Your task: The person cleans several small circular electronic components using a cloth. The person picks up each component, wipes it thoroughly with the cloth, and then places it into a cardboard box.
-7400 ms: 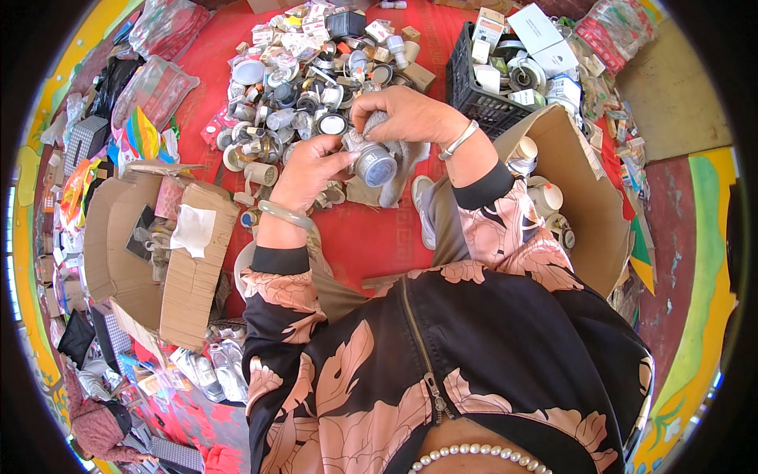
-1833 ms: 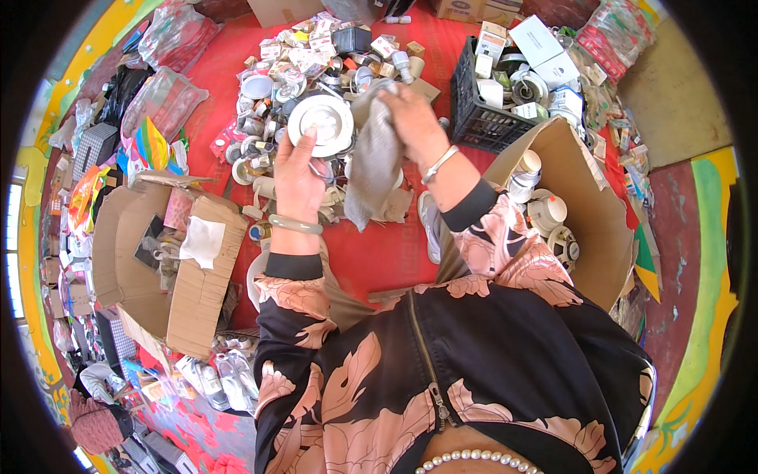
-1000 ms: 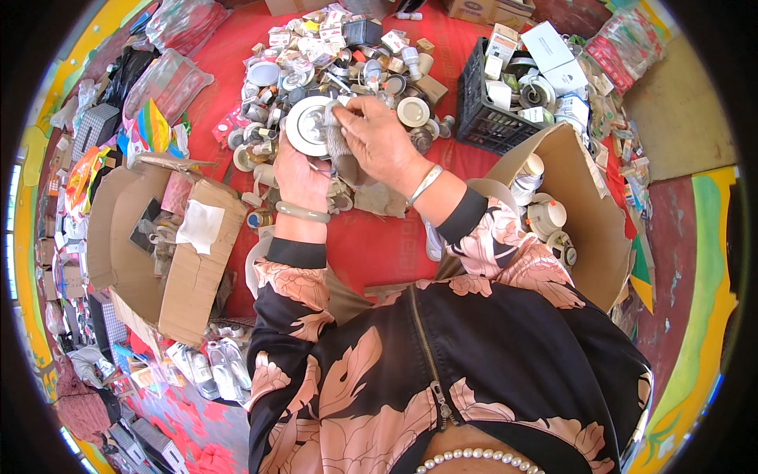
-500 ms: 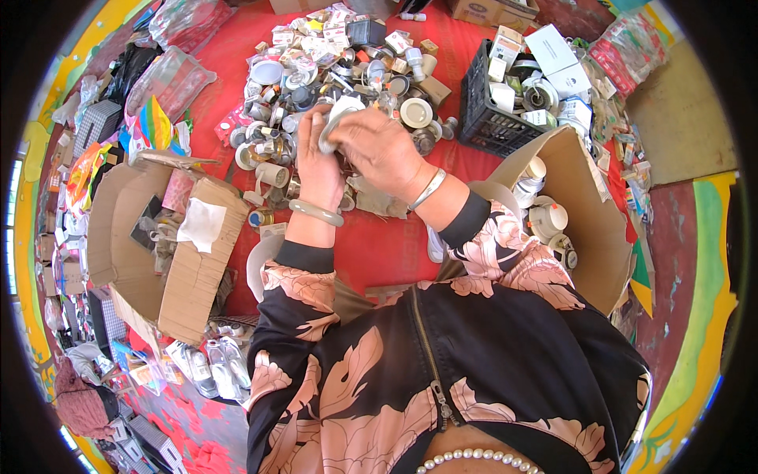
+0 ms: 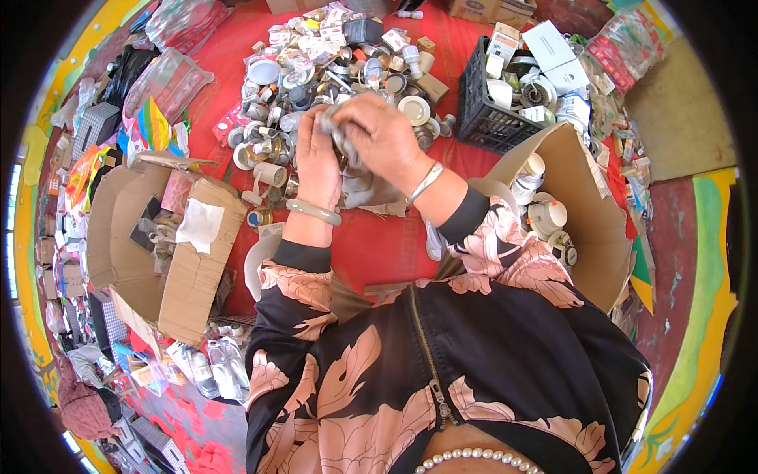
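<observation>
Over the near edge of a heap of lamp-like fittings (image 5: 299, 99), my hands meet around a small round grey-white fitting (image 5: 328, 121), mostly hidden by the fingers. My left hand (image 5: 317, 158) is closed on it from the left, fingers pointing up. My right hand (image 5: 380, 142) is closed too, its fingertips blurred, bunching a pale grey cloth-like piece (image 5: 363, 188) that hangs below it. Just left of my left wrist lies a white cup-shaped fitting (image 5: 271, 174). A round white ring-shaped fitting (image 5: 414, 110) lies beyond my right hand.
Left stands an open cardboard box (image 5: 118, 237) with odd pieces inside. Another cardboard box (image 5: 592, 213) on the right holds white round fittings. Behind it is a black plastic crate (image 5: 483, 118) full of small boxes and fittings. Red cloth (image 5: 379, 253) covers the floor.
My right fingers have moved over the fitting, covering its white face. The grey cloth-like piece now hangs visibly below my right hand. My left hand has stayed nearly in place.
</observation>
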`<state>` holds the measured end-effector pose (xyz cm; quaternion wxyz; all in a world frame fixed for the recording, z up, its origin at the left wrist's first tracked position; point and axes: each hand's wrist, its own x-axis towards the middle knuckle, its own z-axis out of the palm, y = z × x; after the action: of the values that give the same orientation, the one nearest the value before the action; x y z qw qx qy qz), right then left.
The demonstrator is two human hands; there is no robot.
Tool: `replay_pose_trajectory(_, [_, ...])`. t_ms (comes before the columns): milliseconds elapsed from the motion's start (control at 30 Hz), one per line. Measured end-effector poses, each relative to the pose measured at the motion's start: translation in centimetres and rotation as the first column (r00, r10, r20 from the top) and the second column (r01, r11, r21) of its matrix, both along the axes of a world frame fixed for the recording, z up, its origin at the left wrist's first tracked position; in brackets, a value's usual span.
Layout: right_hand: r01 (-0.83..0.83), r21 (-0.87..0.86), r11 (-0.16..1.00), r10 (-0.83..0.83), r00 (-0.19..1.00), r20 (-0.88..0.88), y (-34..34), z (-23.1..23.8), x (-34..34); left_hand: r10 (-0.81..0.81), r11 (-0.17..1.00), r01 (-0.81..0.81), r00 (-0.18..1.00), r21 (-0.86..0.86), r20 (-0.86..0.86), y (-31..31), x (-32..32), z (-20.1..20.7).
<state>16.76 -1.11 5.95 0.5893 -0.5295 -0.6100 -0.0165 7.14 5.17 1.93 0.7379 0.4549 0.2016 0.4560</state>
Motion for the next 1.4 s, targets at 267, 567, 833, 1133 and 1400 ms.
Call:
replay_pose_trajectory(267, [-0.071,-0.044,0.997,0.073,0.995,0.064,-1.1,-0.1,-1.1,-0.089,0.995,0.092,0.993,-0.046,0.078,0.3,-0.1,0.1])
replay_pose_trajectory(567, [0.108,0.058,0.992,0.01,0.404,-0.915,-1.4,0.6,8.9,0.059,0.896,-0.034,0.997,-0.442,0.043,2.3,-1.9,1.8])
replay_pose_trajectory(833, [-0.136,-0.067,0.988,-0.036,0.222,-0.974,-1.9,0.7,9.2,-0.004,0.881,0.05,0.995,-0.471,0.097,2.6,-2.4,1.1])
replay_pose_trajectory(1133, [-0.026,-0.044,0.999,0.032,0.988,0.149,-1.1,1.3,1.8,-0.09,0.906,0.062,0.995,-0.418,-0.048,0.9,-1.0,1.8])
replay_pose_trajectory(1400, [0.123,-0.123,0.985,-0.053,0.888,0.457,-0.4,-0.4,1.8,-0.022,0.94,0.0,0.998,-0.342,-0.062,0.9,-1.1,2.0])
